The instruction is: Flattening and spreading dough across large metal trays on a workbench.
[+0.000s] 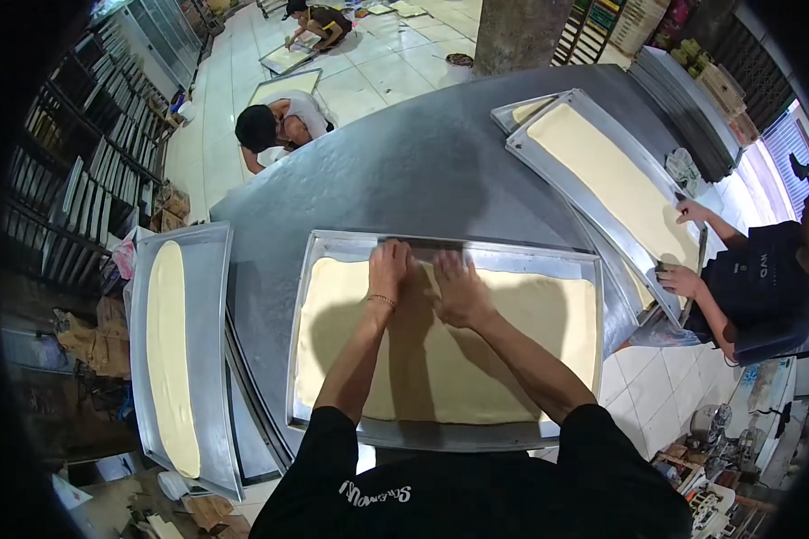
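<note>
A wide sheet of pale yellow dough [440,377] lies in a shallow metal tray [307,244] in front of me. My left hand [390,271] presses on the dough's far edge by the tray's back wall. Its fingers point away from me, slightly bent and close together. Beside it, my right hand [459,289] rests on the same edge with fingers spread, a little blurred. Both hands are open, and the dough under them is hidden. Between the hands, a shadow darkens the dough.
A metal table [360,193] carries the tray. At left stands another tray [208,296] with a long dough strip [173,359]. At right a co-worker's hands [683,280] touch a dough-filled tray [573,190] lying over others. Two people crouch on the tiled floor beyond; racks line the left.
</note>
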{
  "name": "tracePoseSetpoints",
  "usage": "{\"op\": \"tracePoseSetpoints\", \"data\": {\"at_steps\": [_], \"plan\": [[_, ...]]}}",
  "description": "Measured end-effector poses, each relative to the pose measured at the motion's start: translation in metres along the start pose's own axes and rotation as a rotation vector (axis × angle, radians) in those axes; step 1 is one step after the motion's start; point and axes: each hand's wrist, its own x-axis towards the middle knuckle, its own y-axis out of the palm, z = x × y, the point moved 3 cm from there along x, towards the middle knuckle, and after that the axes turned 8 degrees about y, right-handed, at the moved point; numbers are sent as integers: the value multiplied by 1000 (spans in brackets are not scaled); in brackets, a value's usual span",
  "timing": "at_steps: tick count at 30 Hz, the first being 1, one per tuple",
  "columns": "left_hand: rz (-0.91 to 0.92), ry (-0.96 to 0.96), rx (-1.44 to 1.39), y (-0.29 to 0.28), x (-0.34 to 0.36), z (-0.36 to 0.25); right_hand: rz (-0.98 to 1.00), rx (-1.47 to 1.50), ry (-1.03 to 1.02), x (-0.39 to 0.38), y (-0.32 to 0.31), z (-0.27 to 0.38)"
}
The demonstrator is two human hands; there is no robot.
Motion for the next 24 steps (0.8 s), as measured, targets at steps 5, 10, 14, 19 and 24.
{"op": "tracePoseSetpoints", "data": {"at_steps": [5,10,14,19,24], "plan": [[18,-45,72,-29,-17,17,9,-27,-76,13,9,25],[-56,-194,179,-67,-37,44,17,-71,-161,22,16,58],[-54,-227,272,-83,-55,74,5,-65,-204,31,17,85],[160,-211,184,-94,-73,92,7,-53,-240,40,20,117],[-30,-248,457,-133,-68,76,41,3,-315,53,19,143]]}}
